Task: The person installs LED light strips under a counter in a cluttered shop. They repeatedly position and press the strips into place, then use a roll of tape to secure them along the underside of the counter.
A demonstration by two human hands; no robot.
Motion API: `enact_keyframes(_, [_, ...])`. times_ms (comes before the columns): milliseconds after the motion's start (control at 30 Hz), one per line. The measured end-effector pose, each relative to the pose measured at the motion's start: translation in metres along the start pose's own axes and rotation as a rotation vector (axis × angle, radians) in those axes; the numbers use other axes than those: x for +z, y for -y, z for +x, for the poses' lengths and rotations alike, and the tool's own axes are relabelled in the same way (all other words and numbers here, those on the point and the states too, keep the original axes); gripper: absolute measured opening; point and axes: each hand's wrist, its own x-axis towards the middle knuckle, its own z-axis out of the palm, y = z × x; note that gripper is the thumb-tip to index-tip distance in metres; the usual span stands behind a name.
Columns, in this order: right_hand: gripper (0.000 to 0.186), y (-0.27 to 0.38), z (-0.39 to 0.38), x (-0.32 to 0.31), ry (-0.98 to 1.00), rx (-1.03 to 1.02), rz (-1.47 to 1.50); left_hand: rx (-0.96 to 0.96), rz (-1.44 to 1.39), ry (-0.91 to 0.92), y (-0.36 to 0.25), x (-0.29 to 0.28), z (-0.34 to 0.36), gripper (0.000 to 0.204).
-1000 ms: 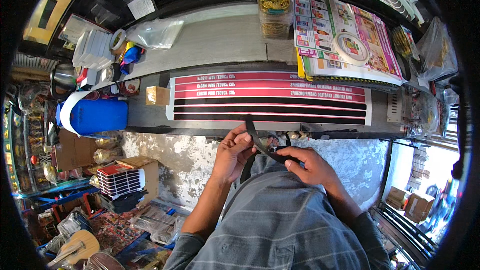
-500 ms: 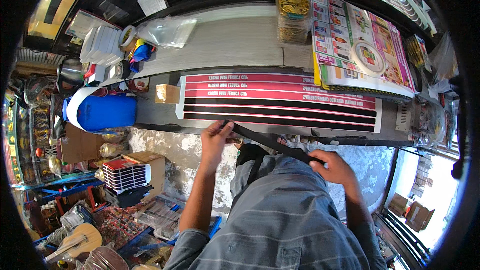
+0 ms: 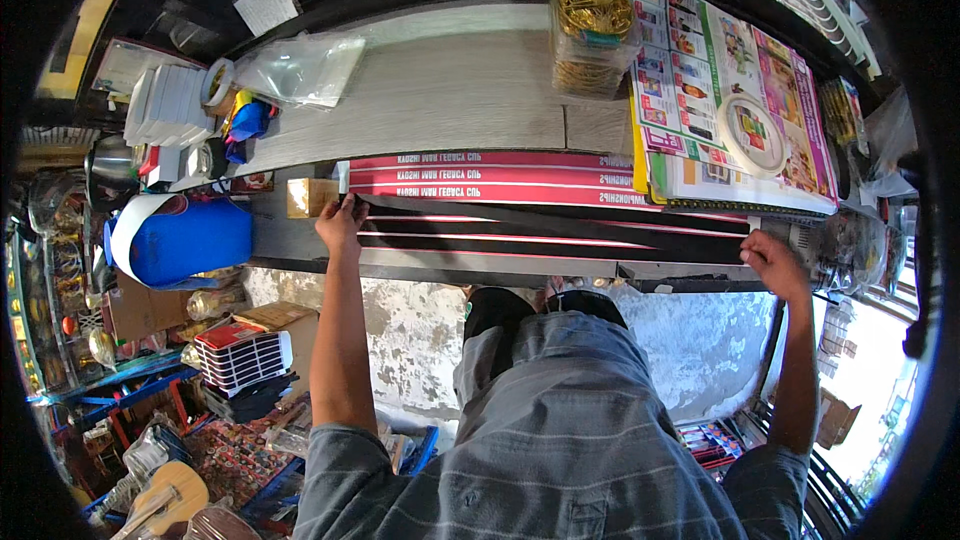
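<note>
Stretched between my hands is a black strap [image 3: 560, 227], lying diagonally over a white-edged sheet [image 3: 530, 180] of red printed bands and black strips. Its left end is pinched in my left hand [image 3: 339, 220], at the sheet's left side beside a small tan box [image 3: 310, 197]. The other end is gripped by my right hand [image 3: 766, 260], near the sheet's right side at the counter's front [image 3: 470, 273]. Part of the sheet is hidden under a pile of printed flyers [image 3: 680, 80].
A blue container [image 3: 190, 240] stands left on the counter. Behind are white boxes [image 3: 168, 105], a clear bag [image 3: 290, 75], a tub of gold items [image 3: 590, 25] and a tape roll [image 3: 750, 137] on the flyers. Wrapped goods and a small guitar [image 3: 165, 505] fill the lower left.
Both hands have moved apart and up toward the counter, left hand leftward and right hand rightward. The strap has gone from bunched in front of my body to stretched across the sheet.
</note>
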Motion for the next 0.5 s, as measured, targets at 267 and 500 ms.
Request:
enact_keyframes(267, [0.054,-0.11,0.071,-0.012,-0.327,-0.019,-0.528,0.246,0.599,-0.214,0.017,0.004,0.017,0.039])
enact_keyframes(500, [0.051,-0.175,0.112,0.003,-0.195,0.159,-0.715,0.421,1.072,-0.301,0.015,0.005,0.016,0.04])
